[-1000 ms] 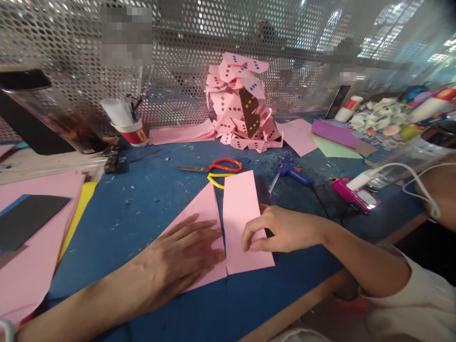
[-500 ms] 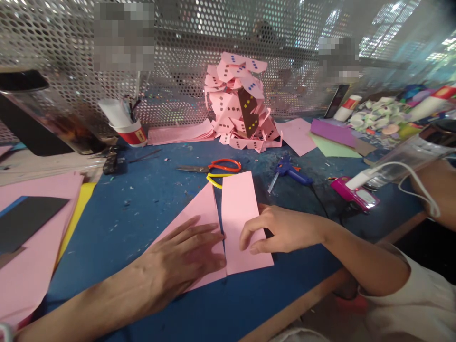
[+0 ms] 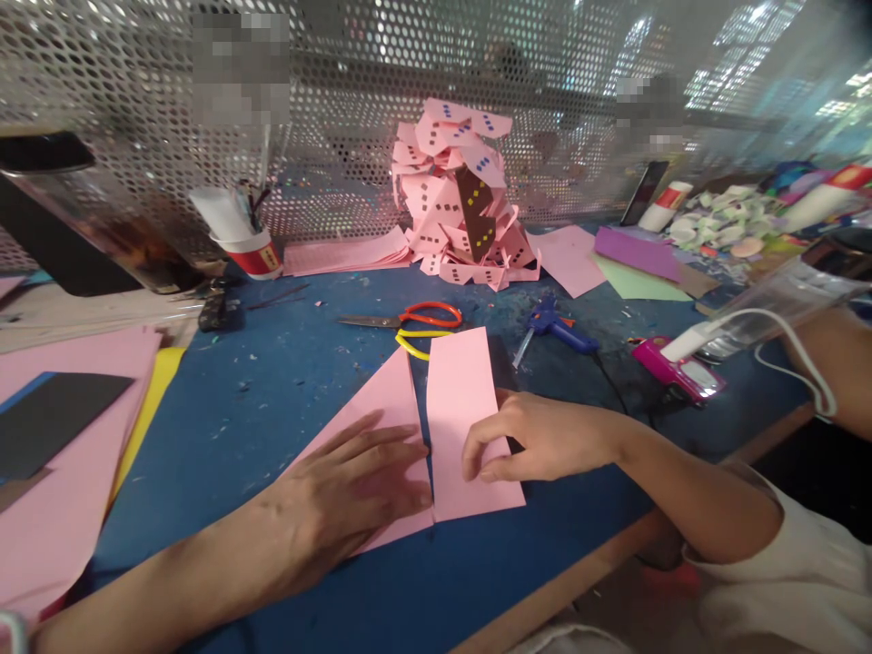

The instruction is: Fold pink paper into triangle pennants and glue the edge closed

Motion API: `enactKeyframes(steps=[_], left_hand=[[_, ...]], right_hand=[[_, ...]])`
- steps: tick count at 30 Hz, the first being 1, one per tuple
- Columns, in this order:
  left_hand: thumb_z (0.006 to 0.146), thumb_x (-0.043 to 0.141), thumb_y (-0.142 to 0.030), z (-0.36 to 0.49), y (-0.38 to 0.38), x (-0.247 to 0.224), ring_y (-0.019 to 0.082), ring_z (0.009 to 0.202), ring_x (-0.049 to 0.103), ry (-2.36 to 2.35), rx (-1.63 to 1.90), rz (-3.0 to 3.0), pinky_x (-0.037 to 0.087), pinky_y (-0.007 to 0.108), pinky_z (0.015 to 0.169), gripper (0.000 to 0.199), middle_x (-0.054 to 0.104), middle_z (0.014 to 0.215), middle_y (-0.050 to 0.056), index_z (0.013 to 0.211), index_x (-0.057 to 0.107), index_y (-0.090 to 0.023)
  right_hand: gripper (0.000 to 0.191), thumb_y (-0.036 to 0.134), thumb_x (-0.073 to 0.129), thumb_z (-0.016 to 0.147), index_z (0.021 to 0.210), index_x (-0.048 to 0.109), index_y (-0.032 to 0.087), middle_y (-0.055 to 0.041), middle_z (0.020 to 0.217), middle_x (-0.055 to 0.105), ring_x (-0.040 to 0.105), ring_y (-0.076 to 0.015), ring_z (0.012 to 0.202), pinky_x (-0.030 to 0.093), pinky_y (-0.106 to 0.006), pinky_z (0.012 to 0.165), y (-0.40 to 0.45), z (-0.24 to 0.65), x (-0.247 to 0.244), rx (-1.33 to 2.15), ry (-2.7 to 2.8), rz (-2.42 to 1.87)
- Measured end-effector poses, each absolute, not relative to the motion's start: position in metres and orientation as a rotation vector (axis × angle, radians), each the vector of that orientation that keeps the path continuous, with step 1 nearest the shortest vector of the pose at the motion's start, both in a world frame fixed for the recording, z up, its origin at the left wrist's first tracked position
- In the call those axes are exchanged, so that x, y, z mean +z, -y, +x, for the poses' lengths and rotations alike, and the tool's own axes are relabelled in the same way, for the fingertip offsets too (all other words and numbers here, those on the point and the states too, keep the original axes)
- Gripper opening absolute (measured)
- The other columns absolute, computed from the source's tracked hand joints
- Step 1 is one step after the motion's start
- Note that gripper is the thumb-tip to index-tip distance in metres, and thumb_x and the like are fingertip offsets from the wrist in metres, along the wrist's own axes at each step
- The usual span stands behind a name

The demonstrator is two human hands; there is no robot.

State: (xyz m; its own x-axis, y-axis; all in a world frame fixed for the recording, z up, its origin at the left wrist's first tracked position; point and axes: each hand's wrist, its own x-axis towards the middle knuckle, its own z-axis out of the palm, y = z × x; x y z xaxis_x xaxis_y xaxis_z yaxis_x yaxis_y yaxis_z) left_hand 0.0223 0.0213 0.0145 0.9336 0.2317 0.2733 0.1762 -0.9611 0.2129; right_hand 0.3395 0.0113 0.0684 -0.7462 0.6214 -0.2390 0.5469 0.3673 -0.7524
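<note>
My left hand point(image 3: 364, 477) lies flat, fingers stretched out, on a pink paper piece point(image 3: 388, 400) with a slanted left edge. To its right is a rectangular pink paper strip point(image 3: 463, 391), a narrow gap between the two. My right hand point(image 3: 521, 440) is curled round the strip's right edge, index finger and thumb on top; the other fingers are mostly hidden. A small dark patch shows under this hand; I cannot tell what it is. Beyond the paper lie scissors point(image 3: 429, 316) with a red and a yellow handle, the yellow one partly behind the strip.
A blue glue gun point(image 3: 562, 329) lies right of the scissors. Behind stands a pile of folded pink paper point(image 3: 442, 204) with small squares. Pink sheets point(image 3: 61, 536) lie at left, near a cup of tools point(image 3: 255, 254). A magenta device point(image 3: 681, 371) and another person's arm point(image 3: 827, 354) are at right.
The pink strip and my right hand have shifted very slightly to the right. My left hand stays in place on its paper.
</note>
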Motion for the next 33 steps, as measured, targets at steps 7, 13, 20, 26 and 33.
enactKeyframes(steps=[7,13,20,26,33], left_hand=[[0.106,0.048,-0.021,0.024,-0.020,0.010,0.024,0.149,0.045,-0.324,0.546,2.850,0.031,0.053,0.128,0.041,0.056,0.155,0.003,0.142,0.061,-0.036],[0.108,0.048,-0.027,0.026,-0.019,0.008,0.022,0.149,0.045,-0.289,0.599,2.834,0.027,0.055,0.130,0.035,0.055,0.156,0.001,0.138,0.063,-0.037],[0.106,0.051,-0.024,0.024,-0.021,0.012,0.022,0.150,0.044,-0.295,0.511,2.819,0.025,0.054,0.131,0.040,0.055,0.156,0.001,0.143,0.060,-0.038],[0.105,0.054,-0.022,0.024,-0.022,0.018,0.021,0.148,0.046,-0.284,0.517,2.746,0.024,0.051,0.131,0.042,0.056,0.156,0.001,0.143,0.060,-0.038],[0.103,0.054,-0.019,0.024,-0.021,0.021,0.023,0.150,0.044,-0.298,0.422,2.771,0.026,0.055,0.130,0.043,0.054,0.157,0.000,0.140,0.062,-0.038]], right_hand=[[0.017,0.022,0.067,0.093,0.106,0.078,0.027,0.0050,0.106,0.081,0.072,-0.0130,0.085,0.046,-0.027,0.088,-0.011,0.340,0.070,1.355,2.520,-1.115],[0.018,0.023,0.068,0.092,0.106,0.078,0.027,0.0050,0.102,0.081,0.070,-0.0120,0.077,0.046,-0.027,0.084,-0.011,0.340,0.070,1.356,2.514,-1.118],[0.019,0.018,0.066,0.092,0.104,0.078,0.026,0.0051,0.105,0.081,0.073,-0.0114,0.082,0.043,-0.026,0.094,-0.011,0.339,0.072,1.336,2.534,-1.083],[0.018,0.020,0.066,0.093,0.105,0.078,0.026,0.0054,0.103,0.081,0.072,-0.0115,0.081,0.042,-0.027,0.097,-0.011,0.340,0.073,1.345,2.547,-1.108],[0.017,0.022,0.069,0.092,0.105,0.078,0.026,0.0045,0.105,0.081,0.071,-0.0112,0.080,0.043,-0.026,0.093,-0.011,0.340,0.071,1.361,2.520,-1.112]])
